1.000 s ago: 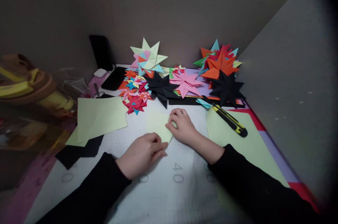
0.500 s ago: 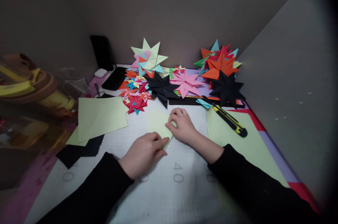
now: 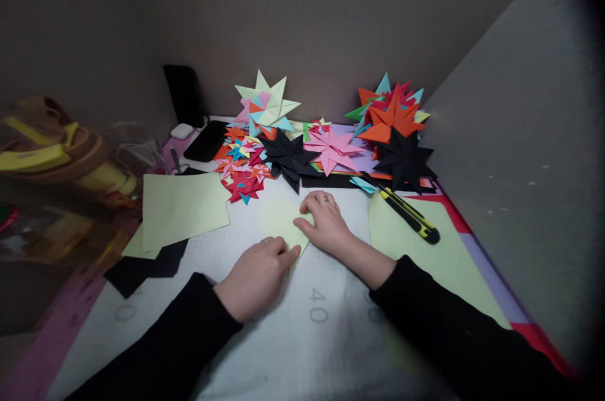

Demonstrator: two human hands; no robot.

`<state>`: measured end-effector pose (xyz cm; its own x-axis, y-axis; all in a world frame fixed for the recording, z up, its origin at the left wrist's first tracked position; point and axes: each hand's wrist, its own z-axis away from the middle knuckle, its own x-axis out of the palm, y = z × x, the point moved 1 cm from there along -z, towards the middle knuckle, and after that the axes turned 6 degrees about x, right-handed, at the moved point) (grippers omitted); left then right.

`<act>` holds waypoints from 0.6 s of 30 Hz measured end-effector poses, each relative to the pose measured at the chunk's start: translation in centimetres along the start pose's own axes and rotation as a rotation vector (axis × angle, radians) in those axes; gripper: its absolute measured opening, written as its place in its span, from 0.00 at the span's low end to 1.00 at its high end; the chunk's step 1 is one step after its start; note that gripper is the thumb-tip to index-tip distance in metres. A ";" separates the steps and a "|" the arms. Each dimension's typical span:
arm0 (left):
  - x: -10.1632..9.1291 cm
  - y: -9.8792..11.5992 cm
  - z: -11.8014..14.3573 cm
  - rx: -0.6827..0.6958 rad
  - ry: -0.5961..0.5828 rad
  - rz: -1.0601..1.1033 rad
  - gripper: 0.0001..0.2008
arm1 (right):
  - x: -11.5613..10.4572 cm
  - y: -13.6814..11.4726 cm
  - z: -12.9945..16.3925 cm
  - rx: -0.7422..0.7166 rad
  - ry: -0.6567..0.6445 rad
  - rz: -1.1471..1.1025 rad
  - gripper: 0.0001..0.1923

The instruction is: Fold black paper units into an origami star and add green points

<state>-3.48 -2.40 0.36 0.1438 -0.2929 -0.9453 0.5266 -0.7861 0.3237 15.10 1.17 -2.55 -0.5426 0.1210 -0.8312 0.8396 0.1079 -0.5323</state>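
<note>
A pale green sheet of folded paper lies on the white grid-marked mat between my hands. My left hand presses on its near part, fingers curled under and thumb lying along the paper. At the right edge, my right hand grips the same paper, its fingers bent and a small gap showing between index finger and thumb. A ring is on one right finger. The fingertips of the left hand are partly hidden.
Behind the hands are folded paper stars, among them a black star and a pink star. A yellow-black utility knife rests on green paper at right. Green sheets, a phone and a tumbler are at left.
My left thumb and fingers have shifted slightly up the paper from its near corner. My right thumb has moved a little away from the index finger. The view has shifted slightly.
</note>
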 end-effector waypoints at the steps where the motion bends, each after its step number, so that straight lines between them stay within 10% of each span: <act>1: 0.0 0.0 0.0 0.001 0.005 0.000 0.17 | -0.4 0.0 -0.1 -0.018 0.027 -0.018 0.06; 9: 0.1 -0.1 0.0 0.013 0.000 -0.008 0.17 | -3.2 -0.5 3.1 -0.535 -0.274 0.073 0.19; 18: -1.0 -2.4 0.4 0.190 -0.019 0.272 0.16 | -1.8 0.3 4.8 -0.587 -0.221 0.187 0.22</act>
<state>-5.29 -0.41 0.55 0.2414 -0.5147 -0.8227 0.3049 -0.7646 0.5678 16.51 -3.77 -1.96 -0.3185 -0.0087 -0.9479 0.7320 0.6330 -0.2518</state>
